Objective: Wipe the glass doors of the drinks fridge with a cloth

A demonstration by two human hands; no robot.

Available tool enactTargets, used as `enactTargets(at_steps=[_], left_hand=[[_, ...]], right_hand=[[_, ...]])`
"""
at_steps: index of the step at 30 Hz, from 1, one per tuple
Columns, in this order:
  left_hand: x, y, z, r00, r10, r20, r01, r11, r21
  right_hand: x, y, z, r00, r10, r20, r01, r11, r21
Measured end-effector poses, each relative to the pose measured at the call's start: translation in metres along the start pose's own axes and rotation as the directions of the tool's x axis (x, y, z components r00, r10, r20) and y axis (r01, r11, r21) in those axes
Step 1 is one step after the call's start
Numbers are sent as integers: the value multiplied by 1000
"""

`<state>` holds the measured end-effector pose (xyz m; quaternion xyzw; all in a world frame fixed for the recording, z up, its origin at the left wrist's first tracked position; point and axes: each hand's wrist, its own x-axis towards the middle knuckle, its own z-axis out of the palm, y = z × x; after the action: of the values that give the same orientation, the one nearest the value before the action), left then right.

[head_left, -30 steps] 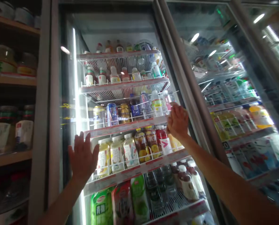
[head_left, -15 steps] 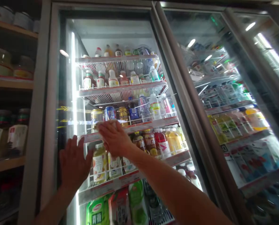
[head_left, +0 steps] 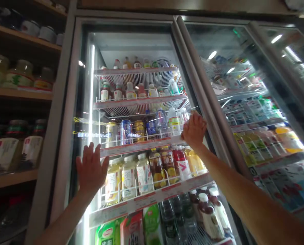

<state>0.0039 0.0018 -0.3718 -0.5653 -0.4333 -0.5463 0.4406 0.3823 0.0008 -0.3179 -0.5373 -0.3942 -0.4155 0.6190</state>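
Observation:
A glass fridge door (head_left: 131, 44) stands in front of me, with rows of drinks lit behind it. My left hand (head_left: 92, 168) lies against the left part of the glass, palm forward and fingers spread, holding nothing. Near the right edge of the same pane is my right hand (head_left: 195, 129), its fingers bent over a pale cloth (head_left: 193, 112) pressed to the glass. Only a sliver of the cloth shows above the fingertips; the hand covers the rest.
Metal door frames (head_left: 205, 85) run down the right side of the pane, with further glass doors (head_left: 233, 44) beyond. Wooden shelves (head_left: 19, 93) with jars (head_left: 19, 73) stand at the left. Bottles (head_left: 144, 173) and cans (head_left: 125, 131) line the wire shelves inside the fridge.
My right hand has swept right across the glass with the cloth, from the middle-left to the right edge. My left hand stays spread on the glass. The view has shifted slightly.

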Motion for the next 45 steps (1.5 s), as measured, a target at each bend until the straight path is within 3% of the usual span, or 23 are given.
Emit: enactTargets(at_steps=[3,5,7,9,11,13,15,17,22,24,26,29,31,33,36,39,41,45], left_hand=[[0,0,0,1000,-13,0,13,1000,-12],[0,-6,-4,1000,-15,3,15,1000,-23],[2,-16,-11,1000,-27,-6,27,999,-19],[4,-28,-20,999,-38,-21,38,999,0],[7,-38,-28,998,-45,-36,46,999,24],[11,-42,-33,998,-42,-45,44,998,38],[13,-40,-33,999,-27,-45,29,999,40],[15,-33,-29,999,-8,-35,9,999,35],[21,3,-8,1000,13,-14,-14,1000,-21],[24,21,1,999,32,-17,-33,998,-56],[25,40,8,997,78,-16,-79,993,-90],[25,68,17,984,176,-1,-175,977,-121],[24,83,21,976,220,6,-217,968,-128],[23,90,24,975,223,8,-220,968,-124],[23,83,22,983,185,17,-182,979,-93],[24,61,14,987,158,18,-157,987,-42],[24,48,9,990,138,12,-138,990,-16],[22,48,6,988,151,24,-151,988,-19]], right_hand=[[-11,-62,6,982,-177,63,172,983,67],[-25,-116,9,924,-365,112,343,922,177],[-47,-166,10,834,-534,140,480,827,293],[-72,-204,10,714,-690,119,606,694,389],[-93,-227,9,598,-800,51,705,555,441],[-102,-233,9,543,-840,0,751,485,448],[-95,-222,9,575,-818,15,736,526,426],[-73,-196,10,663,-745,75,672,636,379],[-17,-86,7,881,-459,114,438,883,170],[-8,-43,4,941,-328,80,320,943,92],[-6,-15,1,979,-202,36,201,979,35],[-14,-16,0,993,-115,19,115,993,6],[-25,-42,0,977,-194,83,192,981,32],[-39,-75,0,920,-357,162,345,934,98],[-58,-114,0,810,-552,198,514,831,213],[-61,-123,-1,733,-658,174,604,747,277],[-52,-110,-2,742,-650,165,600,753,269],[-27,-50,-5,880,-448,159,430,893,138]])
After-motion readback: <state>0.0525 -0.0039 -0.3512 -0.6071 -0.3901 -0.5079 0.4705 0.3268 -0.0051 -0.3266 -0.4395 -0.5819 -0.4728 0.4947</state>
